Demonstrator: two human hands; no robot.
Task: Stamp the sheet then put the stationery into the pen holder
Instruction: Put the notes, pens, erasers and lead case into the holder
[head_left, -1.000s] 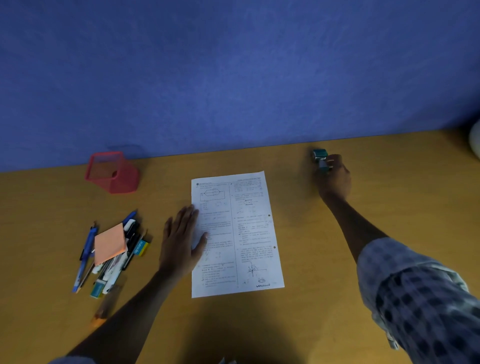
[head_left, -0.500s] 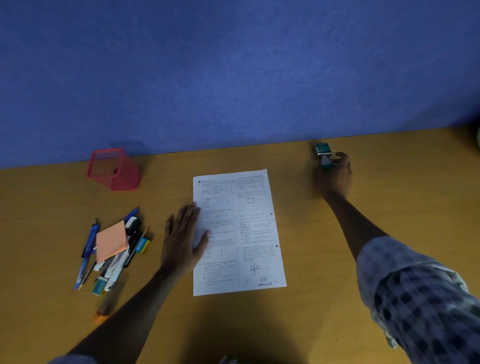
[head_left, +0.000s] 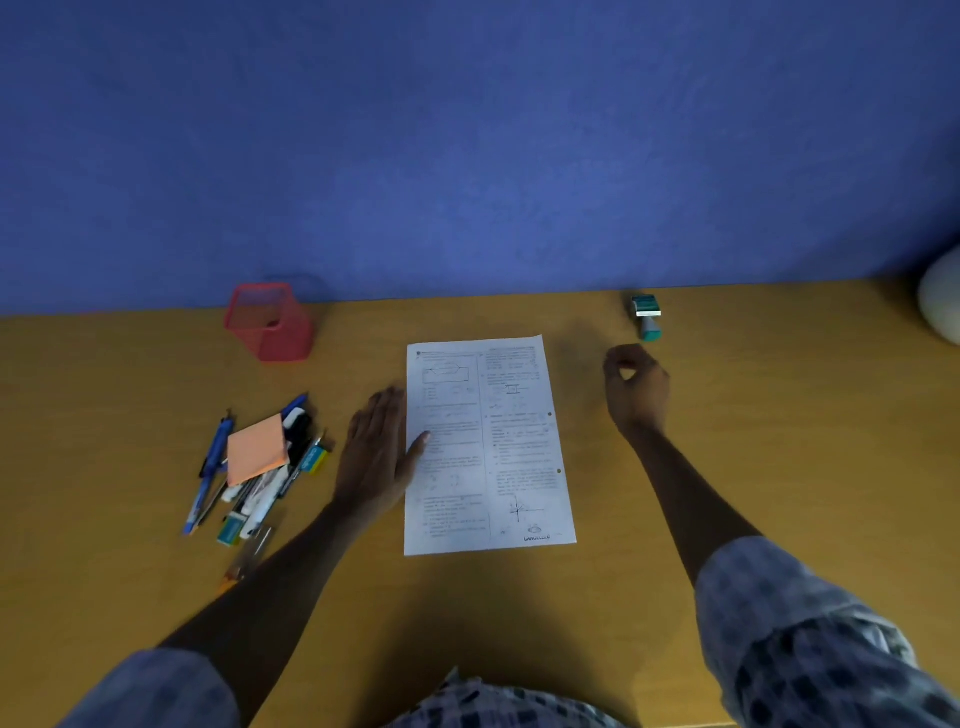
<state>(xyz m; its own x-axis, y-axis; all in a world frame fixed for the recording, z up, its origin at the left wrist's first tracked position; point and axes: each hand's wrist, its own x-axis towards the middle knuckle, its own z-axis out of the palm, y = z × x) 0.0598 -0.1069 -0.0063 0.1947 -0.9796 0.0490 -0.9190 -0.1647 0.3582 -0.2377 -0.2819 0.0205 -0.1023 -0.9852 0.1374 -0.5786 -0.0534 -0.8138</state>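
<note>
1. Stamp (head_left: 647, 317): it lies on its side on the desk (head_left: 779, 441) near the blue wall (head_left: 467, 145), released since the earlier frames, where the right hand gripped it.
2. Right hand (head_left: 638, 391): it has withdrawn toward the person and now sits just short of the stamp, apart from it. Its fingers (head_left: 618, 358) are curled, thumb and forefinger tips meeting in a ring, holding nothing.
3. Left hand (head_left: 376, 452): unchanged, it lies flat with straight fingers close together; the thumb presses the left edge of the sheet (head_left: 488, 447).
4. Sheet: thin white printed paper, rectangular, flat at the desk's centre, with a dark mark near its lower right corner.
5. Pen holder (head_left: 269, 322): a red mesh box with an open top, upright at the left rear.
6. Stationery pile (head_left: 260, 467): slim plastic pens, an eraser and an orange square pad of notes lie heaped left of the left hand.
7. Desk: smooth, yellow-brown surface.
</note>
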